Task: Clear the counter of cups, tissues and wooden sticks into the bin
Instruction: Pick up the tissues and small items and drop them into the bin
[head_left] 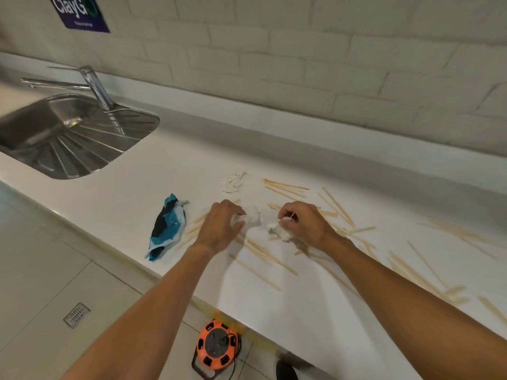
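On the white counter (274, 303) lie several wooden sticks (285, 186), scattered from the middle out to the right edge. My left hand (219, 226) has its fingers curled over a crumpled white tissue (253, 215). My right hand (301, 223) grips another white tissue wad (278, 230) with a thin stick pinched among the fingers. A torn white tissue (233, 181) lies farther back. A crushed blue, black and white paper cup (166, 226) lies to the left of my left hand. No bin is in view.
A steel sink (68, 138) with a tap (94, 86) is set into the counter at the left. A tiled wall runs behind. On the floor below the counter edge stand an orange cable reel (216, 345) and a floor drain (76, 315).
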Demonstrator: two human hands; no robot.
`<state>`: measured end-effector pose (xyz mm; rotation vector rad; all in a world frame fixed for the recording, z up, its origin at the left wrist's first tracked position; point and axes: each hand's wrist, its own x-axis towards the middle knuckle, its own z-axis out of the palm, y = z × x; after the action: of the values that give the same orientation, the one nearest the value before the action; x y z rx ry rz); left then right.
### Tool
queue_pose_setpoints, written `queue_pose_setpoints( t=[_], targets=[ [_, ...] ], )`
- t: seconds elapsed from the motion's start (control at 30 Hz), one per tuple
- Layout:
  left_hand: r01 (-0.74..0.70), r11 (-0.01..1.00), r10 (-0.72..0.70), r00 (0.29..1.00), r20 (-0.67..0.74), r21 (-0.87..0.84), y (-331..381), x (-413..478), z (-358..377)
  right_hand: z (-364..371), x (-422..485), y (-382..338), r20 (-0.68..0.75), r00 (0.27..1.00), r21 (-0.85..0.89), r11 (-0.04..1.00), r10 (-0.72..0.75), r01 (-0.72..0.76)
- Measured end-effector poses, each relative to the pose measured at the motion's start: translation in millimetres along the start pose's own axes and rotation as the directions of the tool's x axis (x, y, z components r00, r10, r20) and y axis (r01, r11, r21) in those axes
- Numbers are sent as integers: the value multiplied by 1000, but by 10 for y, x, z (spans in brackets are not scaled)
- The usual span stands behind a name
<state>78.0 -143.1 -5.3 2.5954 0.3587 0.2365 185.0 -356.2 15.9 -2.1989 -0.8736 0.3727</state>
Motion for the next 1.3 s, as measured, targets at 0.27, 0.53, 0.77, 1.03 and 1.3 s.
queue_pose_setpoints(
  t=[0.27,0.53,0.77,1.03,1.3],
  targets=[
    [-227,957,216,973,-75,-182,298,-203,-158,-154,-611,-69,-393,914,92,993,102,-71],
    [-418,864,405,908,-108,-280,969,-509,296,-292,-1952,-13,-618,746,133,968,248,-212],
    [-530,680,556,823,-114,-507,2154,-934,904,-555,-3438,216,-784,471,224,892,404,-392],
    [-579,463,784,620,5,-671,3453,-1757,1499,-714,-4813,409,-872,185,333,827,453,-453],
    [-539,399,886,435,161,-741,4423,-2688,2224,-830,-6129,906,-866,-15,438,746,499,-502]
  ],
)
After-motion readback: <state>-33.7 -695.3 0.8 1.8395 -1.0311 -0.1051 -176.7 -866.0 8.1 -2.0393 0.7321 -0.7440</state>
